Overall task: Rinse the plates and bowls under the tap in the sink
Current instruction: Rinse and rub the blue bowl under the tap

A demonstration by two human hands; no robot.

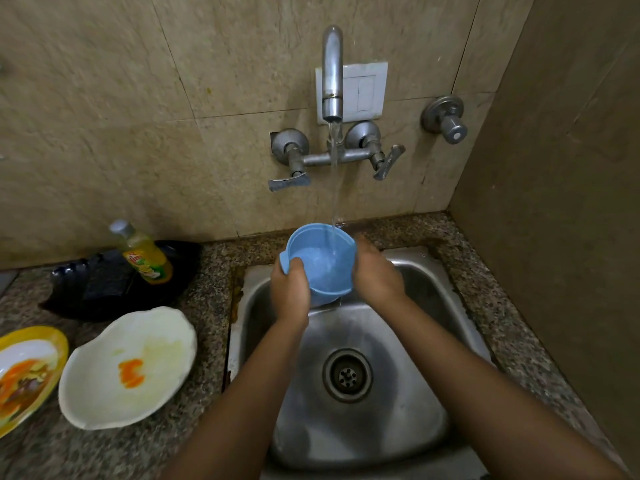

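Both hands, left (289, 289) and right (375, 273), are gripping the blue bowl (320, 263) over the sink (408, 410), catching water running from the tap (332, 74), beside dirty plates (128, 367).

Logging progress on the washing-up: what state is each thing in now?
Blue bowl: held up, under the running stream.
Tap: running, water falling into the bowl.
Left hand: grips the bowl's left rim.
Right hand: holds the bowl's right side.
White plate: on the counter, orange smear, unrinsed.
Yellow plate: on the counter, food scraps on it.
Soap bottle: capped, tilted on the black tray.
Sink: wet, drain unplugged.
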